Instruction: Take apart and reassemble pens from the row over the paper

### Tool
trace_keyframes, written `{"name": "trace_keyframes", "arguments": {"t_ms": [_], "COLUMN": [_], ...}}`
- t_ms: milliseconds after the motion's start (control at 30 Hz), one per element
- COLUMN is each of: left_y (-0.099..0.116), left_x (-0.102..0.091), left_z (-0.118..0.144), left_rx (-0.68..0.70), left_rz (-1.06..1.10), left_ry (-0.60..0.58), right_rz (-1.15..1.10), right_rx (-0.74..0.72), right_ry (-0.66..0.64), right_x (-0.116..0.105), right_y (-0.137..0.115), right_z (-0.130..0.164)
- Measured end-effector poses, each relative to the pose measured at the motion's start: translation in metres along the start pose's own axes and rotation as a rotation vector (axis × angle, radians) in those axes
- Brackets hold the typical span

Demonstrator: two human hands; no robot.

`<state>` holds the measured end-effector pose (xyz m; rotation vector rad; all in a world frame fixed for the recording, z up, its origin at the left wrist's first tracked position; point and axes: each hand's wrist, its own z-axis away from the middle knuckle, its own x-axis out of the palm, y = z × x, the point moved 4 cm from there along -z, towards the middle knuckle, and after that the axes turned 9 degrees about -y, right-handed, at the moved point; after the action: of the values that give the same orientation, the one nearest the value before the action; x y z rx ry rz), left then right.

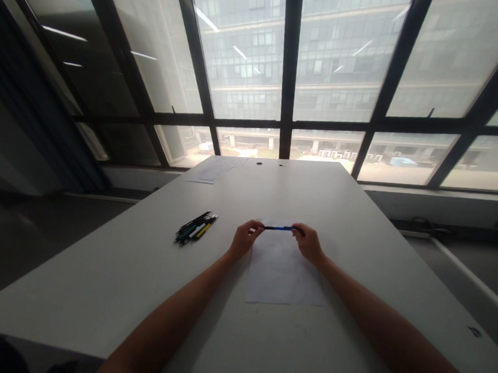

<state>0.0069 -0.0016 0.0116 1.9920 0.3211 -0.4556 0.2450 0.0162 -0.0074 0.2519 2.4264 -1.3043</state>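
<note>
A thin blue pen [278, 228] is held level between both hands, just above the far end of a white sheet of paper [283, 271] lying on the white table [355, 251]. My left hand [244, 238] pinches the pen's left end. My right hand [309, 241] pinches its right end. Both forearms reach in from the near edge.
A bundle of several pens [195, 228], dark, green and yellow, lies on the table left of my hands. More paper sheets [216, 170] rest at the far left end, near two small dark holes [259, 163]. Large windows stand beyond the table.
</note>
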Motion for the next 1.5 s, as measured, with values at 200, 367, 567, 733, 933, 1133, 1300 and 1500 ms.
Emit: {"name": "trace_keyframes", "arguments": {"t_ms": [200, 367, 567, 733, 933, 1133, 1300, 1500], "left_y": [0.0038, -0.0001, -0.0048, -0.0009, -0.0009, 0.0002, -0.0039, -0.0018], "left_x": [-0.0009, 0.0006, 0.0012, -0.0003, -0.0005, 0.001, 0.001, 0.0003], "left_z": [-0.0011, -0.0019, -0.0011, -0.0008, -0.001, -0.001, -0.0016, -0.0002], "left_rx": [-0.021, -0.019, 0.013, 0.013, -0.033, -0.027, -0.03, -0.003], "left_rz": [-0.001, 0.028, 0.017, -0.02, -0.001, 0.023, 0.048, 0.02], "left_ry": [-0.008, -0.034, -0.004, 0.026, 0.011, -0.045, -0.026, 0.014], "right_rz": [-0.015, -0.012, -0.005, -0.019, -0.023, -0.025, -0.021, -0.03], "right_rx": [-0.002, 0.011, 0.007, 0.009, 0.022, 0.026, 0.023, 0.02], "right_ry": [0.0, -0.003, -0.001, -0.003, -0.003, -0.006, 0.001, 0.004], "right_x": [0.0, 0.0002, -0.0005, -0.0003, 0.0003, -0.0001, 0.0001, 0.0008], "right_y": [0.0002, 0.0021, 0.0002, -0.0005, 0.0025, 0.0024, 0.0035, 0.0053], "right_z": [0.0, -0.0004, 0.0002, 0.0002, -0.0005, -0.0001, 0.0003, -0.0001]}}
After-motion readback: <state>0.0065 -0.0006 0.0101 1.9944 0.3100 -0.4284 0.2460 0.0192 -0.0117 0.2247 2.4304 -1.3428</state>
